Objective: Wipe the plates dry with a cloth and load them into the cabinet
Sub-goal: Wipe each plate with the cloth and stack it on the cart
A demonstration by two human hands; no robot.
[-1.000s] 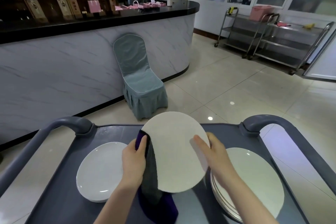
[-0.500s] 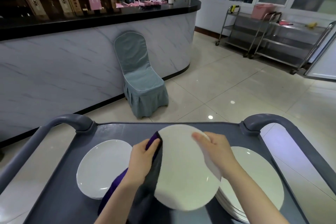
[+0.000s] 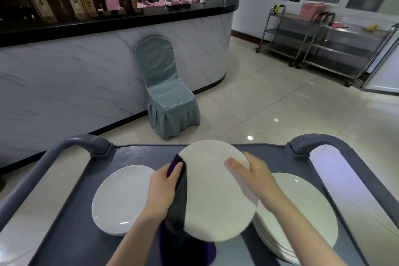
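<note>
White plate (image 3: 216, 201) | left hand (image 3: 163, 189) fingers (image 3: 176, 169) pinching cloth (image 3: 178, 203) | right hand (image 3: 257, 177) fingers gripping plate

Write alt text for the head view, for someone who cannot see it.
A person's hands hold a white plate above a grey cart: the left hand grips a dark cloth against its edge, the right hand grips the opposite rim. A single plate lies at left on the cart, a stack of plates at right; a covered chair stands beyond.
</note>
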